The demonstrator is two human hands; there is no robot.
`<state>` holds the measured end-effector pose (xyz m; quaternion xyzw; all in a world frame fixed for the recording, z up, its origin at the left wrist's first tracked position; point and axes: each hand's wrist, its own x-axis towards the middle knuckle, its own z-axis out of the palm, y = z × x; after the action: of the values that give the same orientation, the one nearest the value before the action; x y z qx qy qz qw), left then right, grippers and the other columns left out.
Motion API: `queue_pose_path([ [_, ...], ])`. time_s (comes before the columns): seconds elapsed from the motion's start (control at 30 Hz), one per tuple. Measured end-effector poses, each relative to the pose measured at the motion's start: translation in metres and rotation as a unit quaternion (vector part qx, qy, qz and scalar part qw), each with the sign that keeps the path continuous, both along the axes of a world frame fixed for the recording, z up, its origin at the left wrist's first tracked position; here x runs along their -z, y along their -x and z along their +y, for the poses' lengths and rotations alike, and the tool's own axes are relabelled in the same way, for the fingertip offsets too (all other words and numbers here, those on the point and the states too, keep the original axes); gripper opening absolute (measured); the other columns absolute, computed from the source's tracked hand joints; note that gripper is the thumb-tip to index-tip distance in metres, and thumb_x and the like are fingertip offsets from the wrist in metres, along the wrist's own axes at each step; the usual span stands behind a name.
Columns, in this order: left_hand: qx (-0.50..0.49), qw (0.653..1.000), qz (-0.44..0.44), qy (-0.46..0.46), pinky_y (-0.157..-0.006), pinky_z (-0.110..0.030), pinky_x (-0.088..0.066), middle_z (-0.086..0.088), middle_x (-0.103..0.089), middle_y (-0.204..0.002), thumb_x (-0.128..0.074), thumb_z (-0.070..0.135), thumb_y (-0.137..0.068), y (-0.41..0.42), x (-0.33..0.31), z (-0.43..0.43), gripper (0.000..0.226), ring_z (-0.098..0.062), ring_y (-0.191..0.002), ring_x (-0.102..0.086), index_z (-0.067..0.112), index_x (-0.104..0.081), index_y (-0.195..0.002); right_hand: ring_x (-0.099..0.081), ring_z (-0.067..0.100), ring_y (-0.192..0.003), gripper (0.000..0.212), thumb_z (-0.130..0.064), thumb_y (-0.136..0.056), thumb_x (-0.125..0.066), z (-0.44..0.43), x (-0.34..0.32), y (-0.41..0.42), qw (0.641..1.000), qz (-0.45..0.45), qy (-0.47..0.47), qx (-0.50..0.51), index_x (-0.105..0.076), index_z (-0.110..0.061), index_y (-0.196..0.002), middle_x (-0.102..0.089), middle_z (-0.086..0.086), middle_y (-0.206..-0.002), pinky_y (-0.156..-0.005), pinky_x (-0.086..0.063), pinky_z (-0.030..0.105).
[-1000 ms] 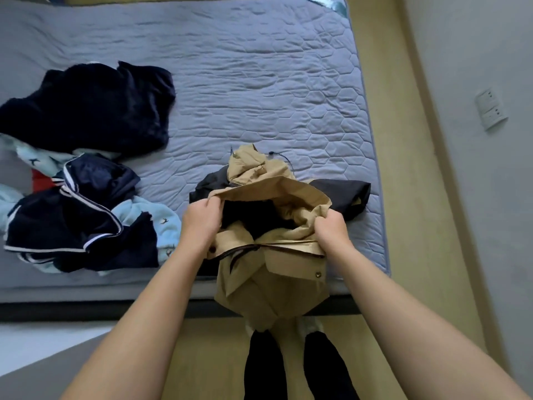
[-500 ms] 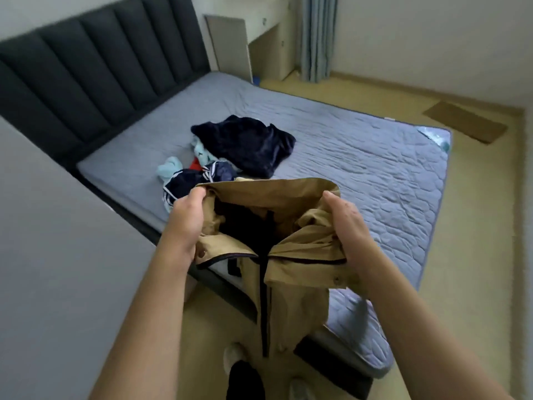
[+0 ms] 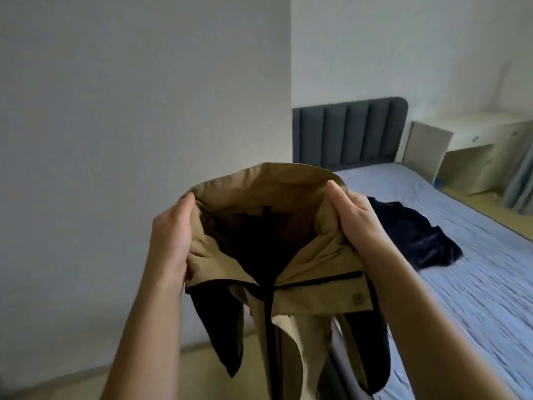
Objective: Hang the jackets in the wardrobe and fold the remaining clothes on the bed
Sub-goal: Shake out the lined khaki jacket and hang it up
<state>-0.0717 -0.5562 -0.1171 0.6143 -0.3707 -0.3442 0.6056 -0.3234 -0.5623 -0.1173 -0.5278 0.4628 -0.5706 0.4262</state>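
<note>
A tan jacket [image 3: 302, 301] with a dark lining hangs in the air in front of me, collar up and open toward me. My left hand [image 3: 173, 235] grips the collar's left side and my right hand [image 3: 357, 220] grips its right side. Two dark sleeves dangle below the collar. On the bed [image 3: 476, 284] to the right lies a dark navy garment [image 3: 415, 238], partly hidden behind my right hand. No wardrobe is in view.
A plain white wall [image 3: 129, 111] fills the left half. The dark padded headboard [image 3: 349, 134] stands behind the bed. A pale desk unit [image 3: 461, 148] and a curtain [image 3: 519, 183] are at the far right. Beige floor [image 3: 86, 382] shows at the bottom left.
I have lifted the tan jacket off the bed and turned left with it. The view swung from the mattress to the wall, and the other clothes have left the frame.
</note>
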Motion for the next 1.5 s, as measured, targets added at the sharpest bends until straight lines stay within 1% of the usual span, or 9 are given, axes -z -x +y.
queue_pose_path([
  [0.17, -0.142, 0.989, -0.029, 0.019, -0.057, -0.025, -0.048, 0.007, -0.068, -0.070, -0.057, 0.053, -0.082, -0.119, -0.007, 0.102, 0.037, -0.009, -0.065, -0.065, 0.020, -0.067, -0.069, -0.048, 0.006, -0.046, 0.044, -0.038, -0.097, -0.047, 0.029, -0.016, -0.126, 0.989, -0.024, 0.009, -0.145, -0.049, -0.017, -0.058, -0.049, -0.006, -0.049, -0.047, -0.042, 0.017],
  [0.3, -0.245, 0.969, -0.025, 0.015, -0.067, -0.033, -0.052, -0.001, -0.063, -0.073, -0.055, 0.047, -0.088, -0.205, 0.000, 0.198, 0.039, -0.019, -0.072, -0.061, 0.013, -0.063, -0.070, -0.054, 0.004, -0.046, 0.046, -0.035, -0.097, -0.049, 0.077, -0.015, -0.236, 0.973, -0.029, -0.002, -0.230, -0.056, -0.019, -0.054, -0.056, -0.006, -0.049, -0.044, -0.042, 0.012],
  [0.43, -0.366, 0.930, -0.030, -0.020, -0.038, -0.012, -0.041, 0.004, -0.052, -0.056, -0.052, 0.046, -0.090, -0.278, 0.011, 0.293, 0.041, -0.001, -0.041, -0.050, 0.016, -0.054, -0.061, -0.057, 0.013, -0.054, 0.038, -0.037, -0.096, -0.050, 0.129, -0.002, -0.340, 0.947, -0.023, -0.031, -0.320, -0.059, -0.006, -0.076, -0.057, 0.005, -0.060, -0.047, -0.046, 0.016],
  [0.57, -0.447, 0.893, 0.017, -0.052, -0.076, -0.034, -0.053, -0.009, -0.068, -0.091, -0.053, 0.051, -0.088, -0.338, 0.020, 0.376, 0.045, -0.025, -0.084, -0.065, 0.009, -0.066, -0.094, -0.062, 0.015, -0.055, 0.042, -0.039, -0.095, -0.052, 0.183, 0.016, -0.434, 0.916, 0.004, -0.063, -0.397, -0.063, -0.003, -0.077, -0.063, 0.006, -0.061, -0.048, -0.050, 0.020],
  [0.67, -0.509, 0.857, 0.065, -0.044, -0.055, -0.025, -0.042, 0.000, -0.067, -0.078, -0.055, 0.050, -0.086, -0.374, 0.025, 0.435, 0.034, -0.017, -0.071, -0.062, 0.018, -0.066, -0.088, -0.066, 0.015, -0.060, 0.041, -0.038, -0.096, -0.051, 0.221, 0.026, -0.500, 0.885, 0.014, -0.084, -0.458, -0.066, -0.006, -0.074, -0.067, 0.004, -0.063, -0.053, -0.052, 0.022],
  [0.83, -0.587, 0.804, 0.095, -0.028, -0.052, -0.024, -0.043, -0.002, -0.066, -0.071, -0.057, 0.046, -0.089, -0.426, 0.040, 0.516, 0.029, -0.017, -0.067, -0.061, 0.020, -0.064, -0.079, -0.069, 0.023, -0.077, 0.039, -0.037, -0.095, -0.051, 0.277, 0.040, -0.604, 0.834, 0.059, -0.081, -0.543, -0.069, -0.003, -0.085, -0.072, 0.012, -0.080, -0.075, -0.053, 0.035],
  [1.0, -0.641, 0.765, 0.051, -0.036, -0.082, -0.039, -0.049, -0.008, -0.064, -0.088, -0.050, 0.041, -0.095, -0.485, 0.057, 0.568, 0.037, -0.027, -0.086, -0.059, 0.006, -0.062, -0.097, -0.070, 0.020, -0.078, 0.033, -0.034, -0.095, -0.052, 0.323, 0.057, -0.711, 0.752, 0.098, -0.063, -0.649, -0.071, -0.009, -0.086, -0.073, 0.009, -0.082, -0.068, -0.053, 0.025],
  [1.37, -0.801, 0.593, 0.078, -0.029, -0.067, -0.031, -0.047, -0.003, -0.061, -0.081, -0.050, 0.039, -0.093, -0.615, 0.056, 0.670, 0.027, -0.019, -0.075, -0.058, 0.020, -0.059, -0.075, -0.063, 0.011, -0.058, 0.035, -0.028, -0.093, -0.057, 0.456, 0.078, -0.957, 0.520, 0.197, -0.033, -0.831, -0.066, -0.014, -0.063, -0.065, -0.003, -0.056, -0.053, -0.048, 0.018],
  [1.5, -0.827, 0.554, 0.094, -0.016, -0.083, -0.039, -0.051, -0.002, -0.065, -0.082, -0.054, 0.042, -0.090, -0.643, 0.061, 0.704, 0.027, -0.022, -0.082, -0.063, 0.022, -0.063, -0.075, -0.064, 0.001, -0.059, 0.026, -0.032, -0.094, -0.056, 0.499, 0.090, -1.010, 0.465, 0.234, -0.031, -0.853, -0.067, -0.022, -0.071, -0.068, -0.014, -0.058, -0.047, -0.046, 0.012],
])
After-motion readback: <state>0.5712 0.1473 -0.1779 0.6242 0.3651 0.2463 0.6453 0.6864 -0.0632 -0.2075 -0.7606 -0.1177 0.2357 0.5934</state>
